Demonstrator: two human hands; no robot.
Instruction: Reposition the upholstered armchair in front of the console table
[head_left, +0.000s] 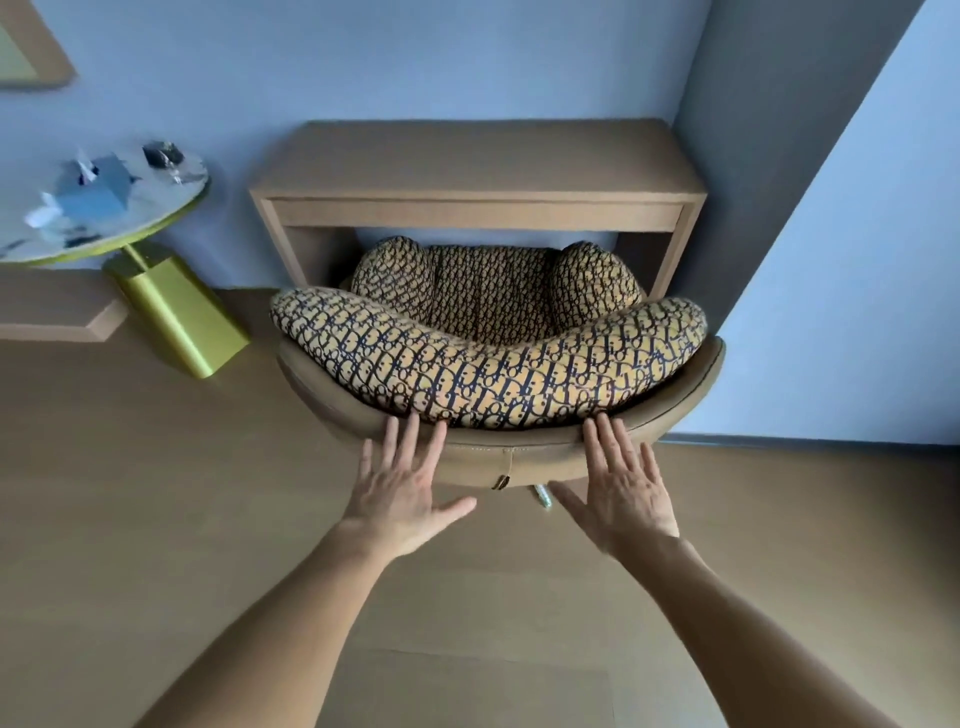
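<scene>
Armchair (498, 364) tucked front-first under the console table (478, 176), patterned seat in the opening, tan shell back facing the camera, in the corner beside the blue wall (831, 260). Left hand (402, 488) and right hand (623, 483) spread flat, fingers splayed, fingertips on the shell's top rim, gripping nothing. Round side table (104, 208) well apart to the left.

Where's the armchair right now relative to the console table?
In the head view, the armchair sits centre frame with its seat tucked under the console table, its back facing the person. The round side table stands to its left.
</scene>
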